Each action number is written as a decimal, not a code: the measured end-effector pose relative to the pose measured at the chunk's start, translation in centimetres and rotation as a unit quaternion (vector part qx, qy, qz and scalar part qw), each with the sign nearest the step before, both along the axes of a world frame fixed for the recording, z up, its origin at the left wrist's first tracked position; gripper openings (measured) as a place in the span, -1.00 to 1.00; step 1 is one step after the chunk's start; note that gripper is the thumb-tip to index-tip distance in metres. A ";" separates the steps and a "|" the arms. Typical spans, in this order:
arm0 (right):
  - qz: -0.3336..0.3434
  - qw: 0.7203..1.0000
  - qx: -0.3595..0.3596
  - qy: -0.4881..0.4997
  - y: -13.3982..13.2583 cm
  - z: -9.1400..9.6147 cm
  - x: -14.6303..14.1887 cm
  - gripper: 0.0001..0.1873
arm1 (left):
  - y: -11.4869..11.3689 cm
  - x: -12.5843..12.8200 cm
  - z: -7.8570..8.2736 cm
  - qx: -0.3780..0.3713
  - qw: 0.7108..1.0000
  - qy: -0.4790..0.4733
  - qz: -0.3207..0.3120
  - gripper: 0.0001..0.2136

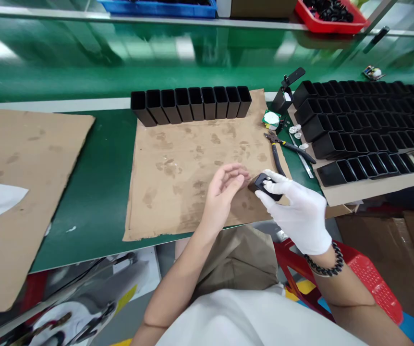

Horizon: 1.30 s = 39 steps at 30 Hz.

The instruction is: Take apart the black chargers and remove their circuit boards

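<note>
My right hand (295, 206), in a white glove, grips a small black rectangular plastic case (255, 183) over the front right of the cardboard sheet (178, 192). The gloved fingers hide part of the case. Just left of it is my bare left hand (225, 187), its fingers loosely curved and apart, with nothing in them. A pair of cutting pliers (278, 144) with black handles lies right behind the case. Along the sheet's back edge stands a row of several open-topped black cases (188, 105).
More black cases (358, 125) fill rows at the right. Near them are a green circuit board (272, 118), a metal strip (303, 161) and an upright case with a raised flap (282, 98). A red tray (331, 26) and blue tray (156, 8) sit behind. Another cardboard sheet (23, 158) lies left.
</note>
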State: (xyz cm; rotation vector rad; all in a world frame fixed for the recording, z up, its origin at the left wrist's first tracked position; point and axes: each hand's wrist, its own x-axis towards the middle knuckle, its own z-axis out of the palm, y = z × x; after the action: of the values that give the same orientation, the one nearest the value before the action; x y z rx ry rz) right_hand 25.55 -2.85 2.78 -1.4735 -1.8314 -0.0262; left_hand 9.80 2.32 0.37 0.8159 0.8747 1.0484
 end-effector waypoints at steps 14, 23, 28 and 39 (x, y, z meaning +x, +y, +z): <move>0.000 0.998 -0.036 0.046 -0.3 -1.3 -0.2 -0.89 | -0.7 0.1 0.2 0.068 0.996 0.047 -0.029 -0.87; 0.004 0.986 -0.075 0.147 -0.3 -1.2 -0.3 -0.88 | -0.6 0.4 0.3 0.039 0.998 0.024 -0.052 -0.82; -0.046 0.980 -0.117 0.152 -0.5 -0.8 -0.7 -0.62 | -0.1 0.1 0.5 0.012 0.997 0.022 -0.067 -0.77; 0.011 0.980 -0.190 0.048 0.1 0.6 0.8 -0.54 | -0.2 -1.0 -0.2 0.103 0.980 0.065 -0.156 -0.60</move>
State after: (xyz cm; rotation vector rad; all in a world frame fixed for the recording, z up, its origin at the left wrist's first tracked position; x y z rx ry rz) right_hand 26.38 -2.76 3.36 -1.6785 -1.8436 0.4209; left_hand 8.82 2.08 0.13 1.1660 0.7258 0.8228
